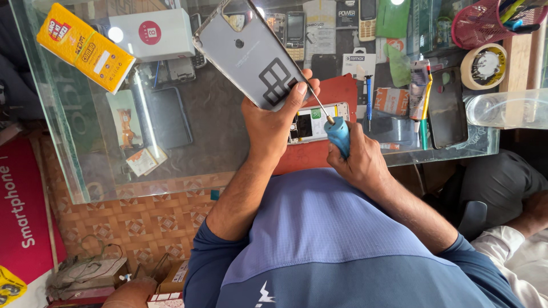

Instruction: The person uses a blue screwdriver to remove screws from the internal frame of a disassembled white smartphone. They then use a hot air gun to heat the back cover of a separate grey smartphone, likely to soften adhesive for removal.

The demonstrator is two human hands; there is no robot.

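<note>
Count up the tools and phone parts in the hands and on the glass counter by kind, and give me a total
Grey phone back cover, in left hand: 1
Opened phone on the red mat: 1
Blue-handled screwdrivers: 2, one in right hand, one lying on the counter
Tape roll: 1
Total: 5

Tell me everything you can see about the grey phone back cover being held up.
The phone back cover looks like grey plastic, with a camera cutout near its top, a small round hole below that, and a dark grid-like patch. It is tilted above the glass counter, gripped at its lower end by the left hand. A screwdriver shaft reaches its edge.
</note>
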